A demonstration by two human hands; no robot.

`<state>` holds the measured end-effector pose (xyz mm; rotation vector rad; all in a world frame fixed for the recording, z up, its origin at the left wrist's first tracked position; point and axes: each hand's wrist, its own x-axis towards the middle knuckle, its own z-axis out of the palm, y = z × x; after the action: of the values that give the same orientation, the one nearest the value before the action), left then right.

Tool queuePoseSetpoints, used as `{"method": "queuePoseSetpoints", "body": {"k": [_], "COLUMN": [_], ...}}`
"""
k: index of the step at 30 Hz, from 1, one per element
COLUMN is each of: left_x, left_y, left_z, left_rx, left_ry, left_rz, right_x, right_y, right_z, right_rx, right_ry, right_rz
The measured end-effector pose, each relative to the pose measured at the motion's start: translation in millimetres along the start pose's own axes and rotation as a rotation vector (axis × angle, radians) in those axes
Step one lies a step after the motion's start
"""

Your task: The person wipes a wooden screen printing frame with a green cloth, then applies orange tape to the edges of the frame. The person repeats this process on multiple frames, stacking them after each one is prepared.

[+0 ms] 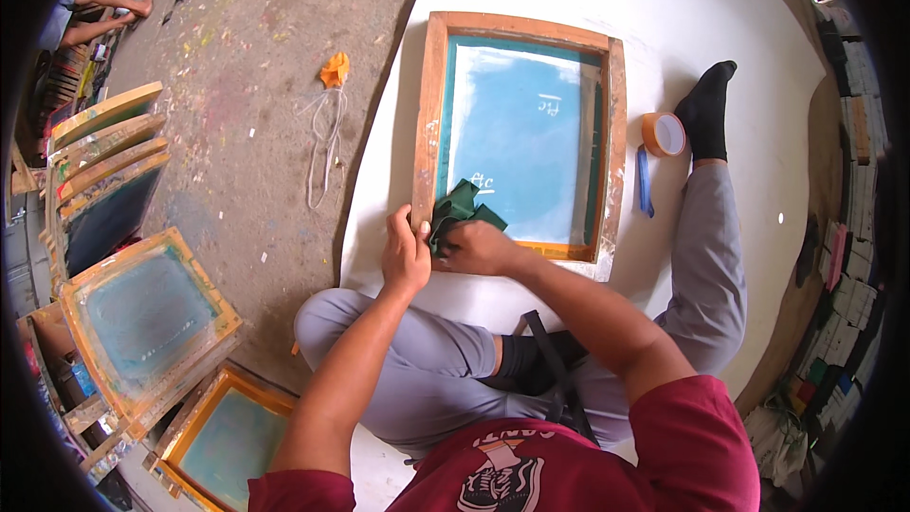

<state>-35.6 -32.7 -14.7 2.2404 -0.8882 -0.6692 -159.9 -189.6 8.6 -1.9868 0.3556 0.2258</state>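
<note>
A wooden-framed printing screen (432,85) with blue-green mesh lies flat on a white sheet in front of me. My left hand (406,254) rests on the frame's near left corner, fingers pressed down on the wood. My right hand (479,246) grips a crumpled dark green cloth (460,206) and presses it on the mesh at the near left corner. White marks show on the mesh near the cloth and farther up.
An orange tape roll (663,134) and a blue tool (645,182) lie right of the frame by my outstretched foot (708,106). Several other framed screens (142,318) lean at the left on the concrete floor. White string with an orange scrap (334,69) lies beyond. Another person's arms (109,9) show at top left.
</note>
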Motion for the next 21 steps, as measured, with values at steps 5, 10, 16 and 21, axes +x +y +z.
{"method": "queuePoseSetpoints", "body": {"k": [5,10,16,21], "left_x": [-1.9,-0.3,2.0,0.8], "left_y": [2.7,2.1,5.0,5.0], "left_z": [-1.8,-1.9,-2.9,-2.9], "left_rx": [-0.011,-0.019,-0.007,0.019], "left_ry": [0.015,0.002,0.004,0.022], "left_rz": [0.032,0.023,0.026,0.048], "right_x": [-40.6,-66.0,-44.0,-19.1], "right_y": [5.9,-12.4,-0.8,-6.0], "right_z": [-43.7,-99.8,-94.5,-58.0], "right_rx": [-0.053,0.366,-0.609,-0.559], "right_ry": [0.189,0.399,0.809,0.629], "right_rz": [0.142,0.375,0.347,0.634]}}
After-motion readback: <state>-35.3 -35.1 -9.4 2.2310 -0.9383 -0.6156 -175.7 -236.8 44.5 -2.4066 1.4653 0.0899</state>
